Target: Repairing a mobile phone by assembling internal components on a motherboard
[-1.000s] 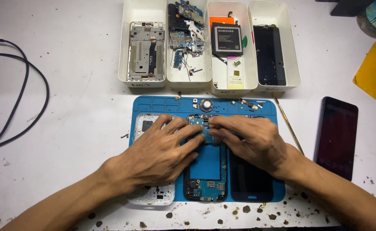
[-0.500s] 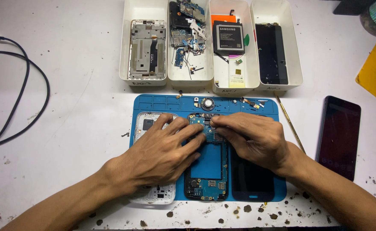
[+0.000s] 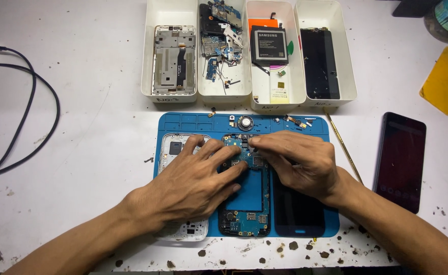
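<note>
A blue phone circuit board [image 3: 244, 201] lies lengthwise on a blue work mat [image 3: 188, 122]. My left hand [image 3: 193, 181] rests flat over the board's left side and over a white phone frame [image 3: 172, 147], its fingertips pressing the board's upper part. My right hand [image 3: 300, 163] lies over a black screen panel [image 3: 300, 211], with its fingertips pinching at the board's top edge. What sits between those fingertips is hidden.
Several white trays [image 3: 155, 66] stand behind the mat with a metal frame [image 3: 173, 58], loose parts [image 3: 219, 35], a battery [image 3: 269, 45] and a black panel [image 3: 319, 63]. A dark phone [image 3: 399, 160], a yellow pick [image 3: 445, 79], a thin rod [image 3: 343, 147] and a black cable [image 3: 25, 117] lie around.
Both hands stay on the board; the fingertips have shifted slightly at its upper part. Nothing else has moved.
</note>
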